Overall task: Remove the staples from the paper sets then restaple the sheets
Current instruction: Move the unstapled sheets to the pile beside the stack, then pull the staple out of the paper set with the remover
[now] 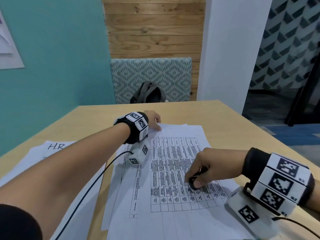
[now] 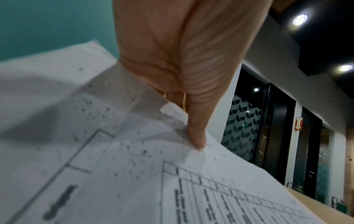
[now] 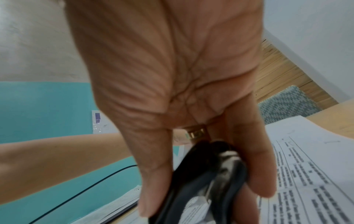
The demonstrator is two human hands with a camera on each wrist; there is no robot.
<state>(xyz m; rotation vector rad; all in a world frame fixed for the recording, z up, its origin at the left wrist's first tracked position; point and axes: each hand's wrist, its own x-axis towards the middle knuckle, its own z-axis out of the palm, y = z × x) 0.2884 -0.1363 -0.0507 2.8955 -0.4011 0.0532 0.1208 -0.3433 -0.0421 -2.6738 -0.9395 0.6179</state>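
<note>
A paper set [image 1: 174, 210] printed with a table lies in the middle of the wooden table [image 1: 225, 118]. My left hand [image 1: 154, 121] is at its far left corner, where one fingertip [image 2: 197, 142] presses on the top sheet and the other fingers are hidden behind the lifted, slightly folded corner of the paper set [image 2: 210, 189]. My right hand [image 1: 199, 179] rests on the near right part of the sheet and grips a black staple remover [image 1: 194, 181]. In the right wrist view the staple remover [image 3: 210, 174] sits between thumb and fingers, just above the paper set [image 3: 306, 166].
More loose sheets [image 1: 52, 148], one marked "H.R", lie at the table's left under my left forearm. A black cable [image 1: 97, 179] runs from the left wrist across them. Beyond the far edge stands a patterned chair [image 1: 152, 71] with a grey backpack [image 1: 149, 92].
</note>
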